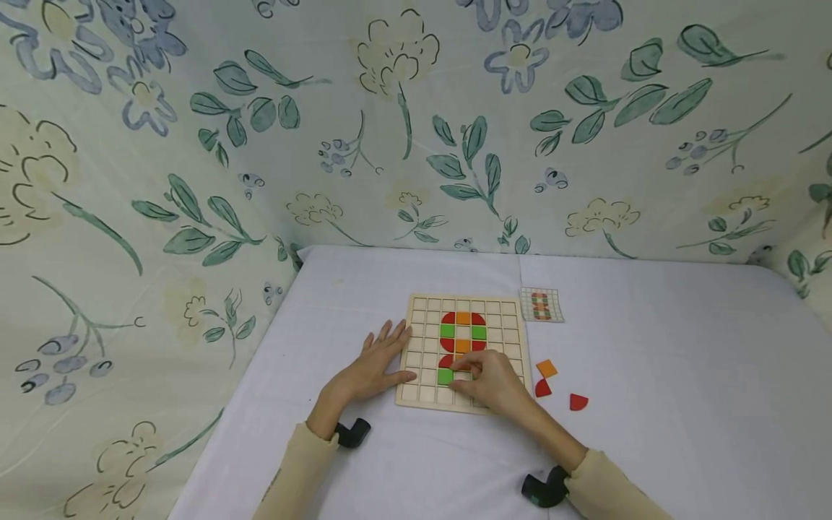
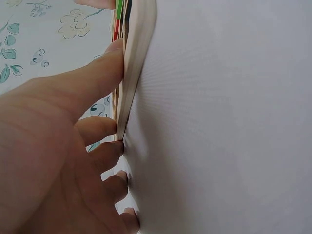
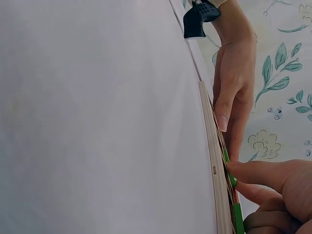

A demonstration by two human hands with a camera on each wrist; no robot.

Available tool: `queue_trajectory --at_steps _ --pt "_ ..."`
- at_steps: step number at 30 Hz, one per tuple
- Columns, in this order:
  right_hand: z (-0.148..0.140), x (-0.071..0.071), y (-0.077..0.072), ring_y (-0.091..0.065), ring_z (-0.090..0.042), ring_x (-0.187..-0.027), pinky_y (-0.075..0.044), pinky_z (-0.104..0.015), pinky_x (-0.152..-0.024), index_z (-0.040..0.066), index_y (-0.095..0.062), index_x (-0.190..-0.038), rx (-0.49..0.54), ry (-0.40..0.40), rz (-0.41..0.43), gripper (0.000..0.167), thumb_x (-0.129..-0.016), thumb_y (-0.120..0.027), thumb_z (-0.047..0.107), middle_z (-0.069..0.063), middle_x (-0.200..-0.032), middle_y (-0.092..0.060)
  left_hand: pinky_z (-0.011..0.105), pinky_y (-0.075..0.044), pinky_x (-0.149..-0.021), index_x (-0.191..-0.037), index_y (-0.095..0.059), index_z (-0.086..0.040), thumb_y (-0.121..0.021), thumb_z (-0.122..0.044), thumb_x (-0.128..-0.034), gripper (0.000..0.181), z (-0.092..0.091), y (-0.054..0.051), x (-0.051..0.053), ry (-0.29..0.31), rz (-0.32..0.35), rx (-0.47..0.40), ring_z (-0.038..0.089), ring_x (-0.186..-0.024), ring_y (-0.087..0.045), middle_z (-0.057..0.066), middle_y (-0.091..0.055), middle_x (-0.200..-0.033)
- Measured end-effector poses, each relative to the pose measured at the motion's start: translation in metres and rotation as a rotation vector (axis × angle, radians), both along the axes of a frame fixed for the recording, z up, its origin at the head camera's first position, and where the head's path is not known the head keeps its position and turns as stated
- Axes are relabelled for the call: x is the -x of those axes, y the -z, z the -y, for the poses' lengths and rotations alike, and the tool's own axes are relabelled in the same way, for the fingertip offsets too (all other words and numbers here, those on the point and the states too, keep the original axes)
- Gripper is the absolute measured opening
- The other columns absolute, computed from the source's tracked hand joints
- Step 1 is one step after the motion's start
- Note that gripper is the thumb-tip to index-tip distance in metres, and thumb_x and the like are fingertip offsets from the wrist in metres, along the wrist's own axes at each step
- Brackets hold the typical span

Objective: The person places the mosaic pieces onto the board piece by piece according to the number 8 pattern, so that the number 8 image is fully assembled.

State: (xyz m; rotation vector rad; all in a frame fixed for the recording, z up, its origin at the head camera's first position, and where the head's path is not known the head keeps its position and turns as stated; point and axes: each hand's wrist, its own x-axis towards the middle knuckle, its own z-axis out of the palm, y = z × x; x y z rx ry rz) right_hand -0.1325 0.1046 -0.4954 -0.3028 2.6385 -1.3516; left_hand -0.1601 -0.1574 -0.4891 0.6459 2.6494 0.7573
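A wooden grid board (image 1: pixel 422 397) lies on the table with red, orange and green tiles in its middle cells. My left hand (image 1: pixel 375 367) rests at its left edge, fingers spread; the left wrist view shows the thumb (image 2: pixel 97 73) against the board's rim. My right hand (image 1: pixel 495 383) is over the lower middle cells. Its thumb and index finger pinch at a green tile (image 1: pixel 445 376), just below a red quarter-round tile (image 1: pixel 446 361). Another green tile (image 3: pixel 237 217) shows nearer in the right wrist view. The right hand hides several lower-right cells.
A small pattern card (image 1: pixel 542 305) lies beyond the board's upper right corner. Right of the board are a loose orange square tile (image 1: pixel 547 368) and two red quarter-round tiles, one (image 1: pixel 542 388) near the orange, one (image 1: pixel 578 401) farther right. Floral cloth (image 1: pixel 390 180) hangs behind the table.
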Motion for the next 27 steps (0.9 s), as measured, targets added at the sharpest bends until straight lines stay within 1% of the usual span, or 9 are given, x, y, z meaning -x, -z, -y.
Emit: queue_trajectory --at_steps 8,12,15,18,22,27 --pt "-0.001 0.000 0.000 -0.036 -0.008 -0.053 -0.029 -0.021 -0.051 0.017 -0.082 -0.098 0.008 0.000 0.011 0.020 -0.079 -0.091 0.018 0.004 -0.058 -0.042 0.065 -0.001 -0.129 -0.164 -0.022 -0.005 -0.068 -0.040 -0.0999 0.087 -0.001 -0.001 0.000 -0.002 -0.004 0.001 0.039 -0.163 0.001 0.013 -0.011 -0.174" --pt "-0.010 -0.001 -0.003 -0.035 -0.009 -0.053 -0.028 -0.021 -0.051 0.017 -0.082 -0.100 0.013 0.012 0.032 0.022 -0.081 -0.090 0.020 0.004 -0.058 -0.040 0.065 -0.001 -0.129 -0.164 -0.022 -0.005 -0.068 -0.040 -0.0997 0.087 -0.001 -0.001 -0.001 -0.003 -0.004 -0.003 0.039 -0.163 0.001 0.013 -0.011 -0.174" --pt "-0.025 -0.003 -0.006 -0.032 -0.009 -0.052 -0.026 -0.021 -0.050 0.016 -0.082 -0.101 0.007 0.038 0.044 0.021 -0.082 -0.089 0.020 0.003 -0.057 -0.037 0.065 -0.001 -0.129 -0.164 -0.022 -0.005 -0.068 -0.040 -0.0995 0.087 -0.001 0.001 0.000 -0.003 -0.005 -0.007 0.039 -0.163 0.001 0.013 -0.011 -0.174" --pt "-0.044 -0.007 -0.010 -0.030 -0.009 -0.052 -0.024 -0.021 -0.049 0.016 -0.081 -0.101 -0.022 0.065 0.049 0.019 -0.083 -0.088 0.021 0.004 -0.057 -0.035 0.064 -0.001 -0.129 -0.165 -0.022 -0.005 -0.068 -0.041 -0.0993 0.088 -0.001 0.003 0.000 -0.006 -0.005 -0.006 0.039 -0.163 0.002 0.013 -0.011 -0.175" --pt "-0.070 -0.013 -0.013 -0.031 -0.008 -0.053 -0.026 -0.021 -0.049 0.013 -0.080 -0.103 -0.064 0.095 0.069 0.020 -0.085 -0.085 0.019 0.005 -0.059 -0.034 0.065 -0.001 -0.129 -0.164 -0.023 -0.005 -0.068 -0.042 -0.0990 0.088 0.000 0.005 0.000 -0.012 -0.007 -0.009 0.039 -0.163 0.001 0.013 -0.012 -0.175" --pt "-0.100 -0.019 -0.016 -0.034 -0.007 -0.054 -0.028 -0.021 -0.049 0.009 -0.079 -0.108 -0.098 0.150 0.070 0.024 -0.086 -0.083 0.017 0.005 -0.059 -0.037 0.064 0.000 -0.130 -0.165 -0.023 -0.006 -0.068 -0.043 -0.0989 0.088 -0.001 0.004 0.000 -0.011 -0.011 -0.005 0.037 -0.163 0.002 0.011 -0.011 -0.175"
